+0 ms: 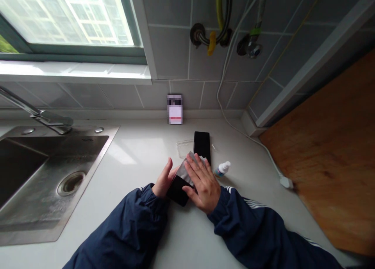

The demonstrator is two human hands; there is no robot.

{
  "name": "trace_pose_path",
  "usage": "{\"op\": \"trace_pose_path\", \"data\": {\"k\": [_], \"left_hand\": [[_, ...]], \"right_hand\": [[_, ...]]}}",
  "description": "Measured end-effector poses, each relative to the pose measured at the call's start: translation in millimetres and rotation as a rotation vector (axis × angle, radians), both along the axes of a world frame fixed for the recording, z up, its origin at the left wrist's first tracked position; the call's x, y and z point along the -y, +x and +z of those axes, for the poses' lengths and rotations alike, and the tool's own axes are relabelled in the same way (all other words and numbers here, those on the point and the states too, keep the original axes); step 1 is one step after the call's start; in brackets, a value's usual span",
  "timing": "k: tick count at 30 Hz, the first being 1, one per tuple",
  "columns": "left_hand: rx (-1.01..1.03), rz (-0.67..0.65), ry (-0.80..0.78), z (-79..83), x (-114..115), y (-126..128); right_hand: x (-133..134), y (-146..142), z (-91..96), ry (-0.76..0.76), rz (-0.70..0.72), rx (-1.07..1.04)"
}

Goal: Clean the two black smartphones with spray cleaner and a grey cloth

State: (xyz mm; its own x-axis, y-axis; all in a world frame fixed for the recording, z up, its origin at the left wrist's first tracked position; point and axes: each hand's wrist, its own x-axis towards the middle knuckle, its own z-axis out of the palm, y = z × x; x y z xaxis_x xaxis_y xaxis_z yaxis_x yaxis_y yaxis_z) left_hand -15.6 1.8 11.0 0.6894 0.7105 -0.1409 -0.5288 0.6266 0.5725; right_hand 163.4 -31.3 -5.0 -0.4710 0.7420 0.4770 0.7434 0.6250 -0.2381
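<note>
My left hand (163, 182) holds a black smartphone (178, 190) from below and the left side, its thumb sticking up beside it. Over the phone's upper part lies a thin grey cloth (184, 172). My right hand (203, 183) presses this cloth down with its fingers stretched nearly flat and its thumb by the phone's edge. Just beyond the fingers, a second black phone (202, 143) lies on the counter, partly over a clear phone case (184, 147). A small white-capped bottle (222, 169) stands right of my right hand.
A steel sink (109, 144) with a faucet (54, 120) is set into the white counter (123, 206) at left. A pixelated upright rectangle (175, 109) leans at the tiled wall. A white cable (249, 138) runs down to a plug (286, 182) near the wooden panel (331, 155).
</note>
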Motion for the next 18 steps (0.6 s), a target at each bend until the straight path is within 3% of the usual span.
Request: {"op": "trace_pose_path", "data": {"k": [8, 18], "left_hand": [[-0.019, 0.021, -0.058, -2.1, 1, -2], [-0.046, 0.157, -0.191, 0.0, -3, -10]], "right_hand": [[8, -5, -4.9, -0.052, 0.043, 0.017], [21, -10, 4.4, -0.193, 0.358, 0.121]]}}
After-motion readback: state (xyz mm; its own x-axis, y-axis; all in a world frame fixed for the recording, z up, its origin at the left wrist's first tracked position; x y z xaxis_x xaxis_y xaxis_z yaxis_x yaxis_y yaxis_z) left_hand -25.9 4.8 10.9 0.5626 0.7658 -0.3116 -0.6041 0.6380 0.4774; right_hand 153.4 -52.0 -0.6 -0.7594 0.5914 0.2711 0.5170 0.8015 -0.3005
